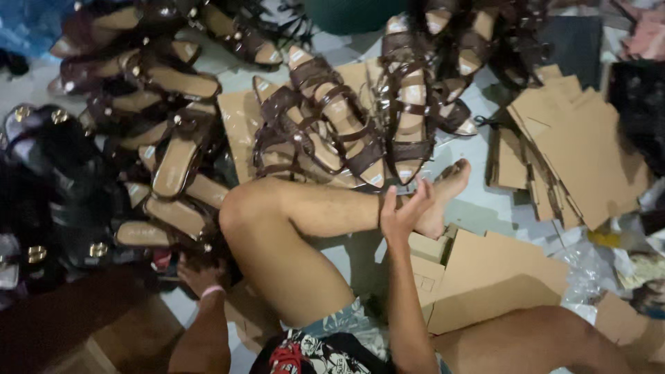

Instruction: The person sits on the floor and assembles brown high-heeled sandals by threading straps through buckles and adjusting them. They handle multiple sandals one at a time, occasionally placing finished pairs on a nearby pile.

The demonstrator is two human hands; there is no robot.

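The person sits on the pale floor [478, 208] with the left leg bent across the view. The right hand [404, 210] rests on the ankle of the person's own bare foot [443, 197], fingers spread and loosely open; it holds nothing. The left hand [201, 272], with a pink band at the wrist, reaches down beside the knee into a heap of dark brown strappy sandals with tan insoles [176, 163]. Its fingers are hidden among the straps, so I cannot tell whether they close on a sandal.

More dark brown strappy sandals of the same kind [346, 128] lie beyond the knee on a flat sheet of brown cardboard [239, 125], just beside the toes. Black sandals with round gold studs [41, 173] are piled at the left edge of the floor. A stack of flattened brown cardboard box blanks [578, 149] lies at the right side, well apart from both hands. Further folded cardboard pieces [492, 270] lie under the right forearm, next to crumpled clear plastic wrap [585, 273].
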